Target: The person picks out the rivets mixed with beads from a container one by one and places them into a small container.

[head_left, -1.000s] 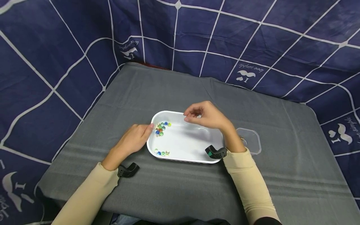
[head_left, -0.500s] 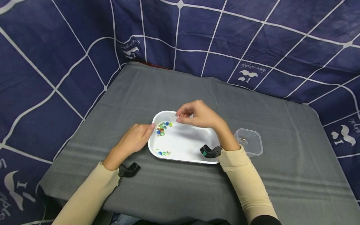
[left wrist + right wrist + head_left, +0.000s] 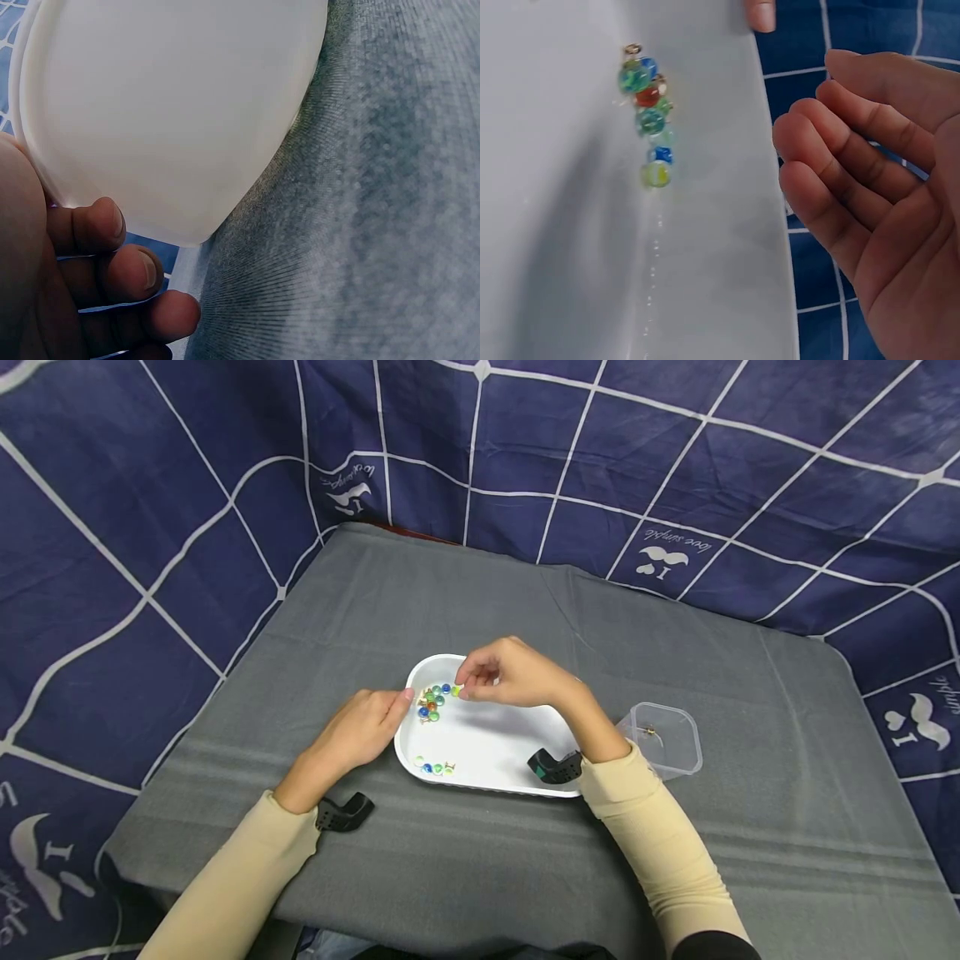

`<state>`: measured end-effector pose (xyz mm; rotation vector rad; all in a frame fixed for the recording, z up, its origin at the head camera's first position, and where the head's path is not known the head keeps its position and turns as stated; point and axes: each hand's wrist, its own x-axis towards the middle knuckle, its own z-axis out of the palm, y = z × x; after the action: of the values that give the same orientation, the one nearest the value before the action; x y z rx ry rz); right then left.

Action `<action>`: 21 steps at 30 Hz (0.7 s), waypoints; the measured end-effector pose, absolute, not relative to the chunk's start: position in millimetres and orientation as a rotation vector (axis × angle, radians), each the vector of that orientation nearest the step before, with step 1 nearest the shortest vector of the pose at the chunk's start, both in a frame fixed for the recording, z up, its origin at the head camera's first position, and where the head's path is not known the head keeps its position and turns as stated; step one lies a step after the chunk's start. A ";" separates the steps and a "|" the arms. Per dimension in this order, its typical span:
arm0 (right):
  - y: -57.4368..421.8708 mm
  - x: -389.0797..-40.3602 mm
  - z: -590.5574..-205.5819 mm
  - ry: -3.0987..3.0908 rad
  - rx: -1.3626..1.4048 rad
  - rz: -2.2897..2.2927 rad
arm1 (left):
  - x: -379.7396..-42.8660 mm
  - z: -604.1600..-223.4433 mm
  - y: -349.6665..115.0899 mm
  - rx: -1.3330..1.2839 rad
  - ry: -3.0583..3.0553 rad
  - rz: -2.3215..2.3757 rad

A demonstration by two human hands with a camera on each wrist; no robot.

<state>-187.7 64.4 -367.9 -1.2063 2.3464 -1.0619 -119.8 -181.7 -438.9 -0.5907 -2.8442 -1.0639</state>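
My left hand (image 3: 363, 727) grips the left end of a white tray (image 3: 487, 747), thumb on the rim. In the left wrist view its curled fingers (image 3: 139, 270) lie against the tray's outer wall (image 3: 180, 127). Glass marbles (image 3: 433, 716) and small gold-coloured pieces cluster in the tray's far left corner. A smaller group of marbles (image 3: 437, 769) lies near its front left corner. My right hand (image 3: 517, 675) hovers over the tray's far side, fingers loosely bent, fingertips close to a yellow-green marble (image 3: 456, 691). The right wrist view shows nothing held in those fingers (image 3: 810, 195).
A clear plastic box (image 3: 681, 739) with a small gold-coloured piece (image 3: 649, 732) in it stands right of the tray, beside my right forearm. Grey cloth (image 3: 420, 585) covers the table. Blue checked fabric (image 3: 540, 443) hangs behind and at the left.
My right hand has moved left across the tray's far side, towards the marble cluster. The clear box shows more fully now. My left hand has stayed on the rim.
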 end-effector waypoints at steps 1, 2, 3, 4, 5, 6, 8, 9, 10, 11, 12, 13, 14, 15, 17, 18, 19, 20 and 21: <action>63.6 -188.2 -369.6 2.341 -1.212 -1.055 | -119.9 -439.0 -181.6 -0.590 -2.843 -1.062; 62.8 -188.5 -370.9 2.332 -1.216 -1.049 | -119.9 -439.1 -181.7 -0.591 -2.844 -1.061; 62.0 -188.8 -372.2 2.322 -1.224 -1.042 | -119.9 -439.3 -181.7 -0.590 -2.846 -1.059; 61.3 -189.3 -373.7 2.313 -1.231 -1.036 | -119.9 -439.4 -181.8 -0.592 -2.846 -1.059; 60.6 -189.8 -375.3 2.302 -1.237 -1.029 | -119.8 -439.4 -181.9 -0.590 -2.847 -1.058; 59.9 -190.2 -376.7 2.291 -1.243 -1.021 | -119.8 -439.4 -181.9 -0.591 -2.848 -1.058; 58.8 -190.8 -379.6 2.266 -1.249 -1.002 | -120.1 -439.6 -181.8 -0.597 -2.847 -1.059; 58.2 -191.2 -381.0 2.252 -1.251 -0.992 | -120.3 -439.5 -181.8 -0.598 -2.846 -1.060; 57.6 -191.6 -382.4 2.238 -1.253 -0.979 | -120.3 -439.4 -181.8 -0.599 -2.846 -1.059; 56.9 -191.8 -383.6 2.225 -1.257 -0.965 | -120.4 -439.3 -181.8 -0.598 -2.846 -1.057; 56.4 -192.0 -384.9 2.213 -1.261 -0.949 | -120.7 -439.5 -181.8 -0.598 -2.845 -1.056; 55.8 -192.0 -386.1 2.201 -1.263 -0.935 | -120.7 -439.5 -181.8 -0.600 -2.844 -1.056; 55.0 -192.1 -387.4 2.188 -1.265 -0.920 | -120.7 -439.5 -182.0 -0.599 -2.843 -1.057; 54.3 -192.0 -388.5 2.177 -1.266 -0.906 | -120.7 -439.5 -182.1 -0.601 -2.841 -1.056; 52.6 -191.3 -390.7 2.152 -1.263 -0.884 | -120.6 -439.7 -182.2 -0.602 -2.838 -1.059; 51.7 -190.9 -391.9 2.138 -1.259 -0.874 | -120.5 -439.7 -182.1 -0.603 -2.836 -1.061; 50.8 -190.5 -393.1 2.121 -1.254 -0.865 | -120.3 -439.6 -182.0 -0.602 -2.835 -1.061; 50.0 -190.0 -394.2 2.105 -1.248 -0.856 | -120.4 -439.6 -181.9 -0.602 -2.834 -1.061; 49.4 -189.5 -395.3 2.091 -1.241 -0.846 | -120.4 -439.6 -181.7 -0.602 -2.834 -1.060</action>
<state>-189.5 49.4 -395.3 -1.2411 2.0905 -0.8465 -120.4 -181.7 -439.6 -0.6020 -2.8339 -1.0604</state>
